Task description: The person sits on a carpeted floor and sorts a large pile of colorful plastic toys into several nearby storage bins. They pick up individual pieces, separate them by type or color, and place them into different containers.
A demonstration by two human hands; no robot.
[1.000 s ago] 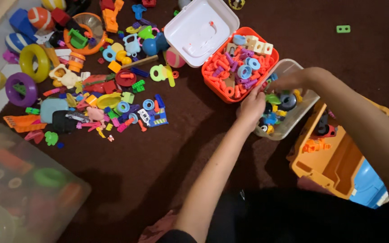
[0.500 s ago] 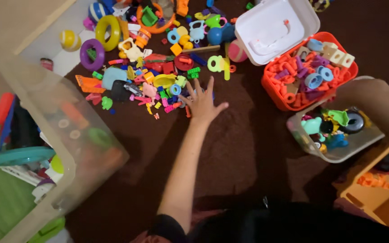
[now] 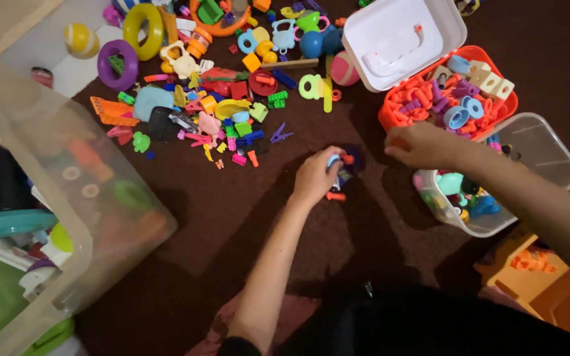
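You're in a home playroom: dark carpet (image 3: 232,217) strewn with plastic toys (image 3: 212,112), storage bins (image 3: 67,198), and an orange case (image 3: 450,105) of building pieces.

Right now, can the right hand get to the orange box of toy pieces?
Probably yes. The right hand hovers just beside the orange box, whose white lid is flipped open, and nothing lies between them.

I see a dark maroon carpet (image 3: 245,224) under everything. My left hand (image 3: 315,178) closes on a small clump of blue, orange and purple plastic pieces (image 3: 342,166). The open case (image 3: 489,115) is orange with a white lid (image 3: 400,39), filled with pale blue, lilac and cream parts. 2 plastic rings lie apart: 1 yellow (image 3: 141,28), 1 purple (image 3: 117,64).
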